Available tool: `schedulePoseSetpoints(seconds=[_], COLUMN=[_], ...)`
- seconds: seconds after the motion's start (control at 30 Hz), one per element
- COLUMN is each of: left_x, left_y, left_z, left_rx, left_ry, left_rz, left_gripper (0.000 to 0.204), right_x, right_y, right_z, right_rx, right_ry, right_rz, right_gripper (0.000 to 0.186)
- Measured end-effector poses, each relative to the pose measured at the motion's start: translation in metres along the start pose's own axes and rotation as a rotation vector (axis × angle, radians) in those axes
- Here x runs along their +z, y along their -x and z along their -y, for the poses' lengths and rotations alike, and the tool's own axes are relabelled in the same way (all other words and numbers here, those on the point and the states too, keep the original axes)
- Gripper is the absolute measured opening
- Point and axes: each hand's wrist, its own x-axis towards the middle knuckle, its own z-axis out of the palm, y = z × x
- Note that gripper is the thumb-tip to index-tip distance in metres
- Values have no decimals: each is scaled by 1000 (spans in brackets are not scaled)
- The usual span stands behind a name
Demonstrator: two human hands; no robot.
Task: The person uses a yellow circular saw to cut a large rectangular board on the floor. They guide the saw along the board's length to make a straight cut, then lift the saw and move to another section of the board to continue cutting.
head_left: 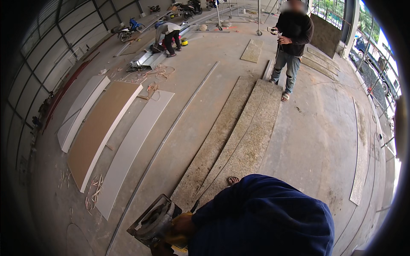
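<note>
At the lower edge is a circular saw with a square metal base plate and yellow body parts, tilted up on its side. My right hand, coming out of a dark blue sleeve, is wrapped round its handle. What looks like my left hand is against the saw's underside; its fingers are dark and mostly cut off by the frame. Two long, speckled, rough panels lie lengthwise in front of me, one overlapping the other. A thin black cord runs from the saw along the upper panel.
A person stands at the panels' far end, holding something small. Another bends over metal channels. To the left lie a long metal bar, white boards and a brown-topped panel. A narrow strip lies right. My foot touches the panel.
</note>
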Motion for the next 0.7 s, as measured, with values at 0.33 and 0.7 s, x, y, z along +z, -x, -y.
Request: schedulePoseSetpoints(seconds=[0.33,0.7], left_x=[12,-70], left_y=[2,-19], left_z=[-17,-112], left_rx=[-91,-768], left_ry=[500,836], left_rz=[-196,-175], left_gripper=[12,22], right_x=[-22,-42], right_y=[6,11], right_z=[20,29], right_rx=[61,122], right_ry=[79,23], right_rz=[89,236], right_gripper=[45,48])
